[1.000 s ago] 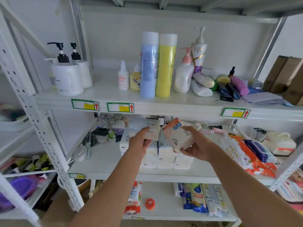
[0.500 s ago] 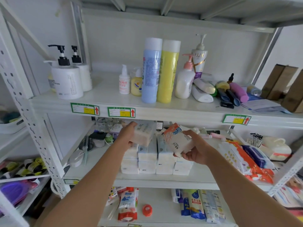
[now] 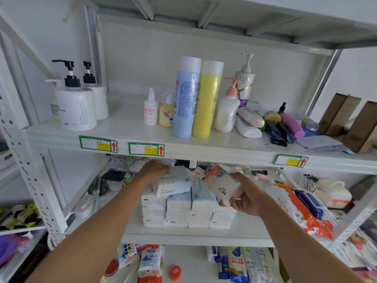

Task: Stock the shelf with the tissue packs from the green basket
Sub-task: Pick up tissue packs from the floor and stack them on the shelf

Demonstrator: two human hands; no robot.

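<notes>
While right hand [image 3: 247, 198] grips orange-printed tissue pack [image 3: 222, 185], lettering unreadable, left hand [image 3: 154, 170] on pale pack [image 3: 173, 181]

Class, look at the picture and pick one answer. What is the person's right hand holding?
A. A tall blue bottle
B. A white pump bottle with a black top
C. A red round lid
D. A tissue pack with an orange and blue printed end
D: the right hand grips a tissue pack with an orange and blue printed end in front of the stacked tissue packs on the middle shelf.
</notes>
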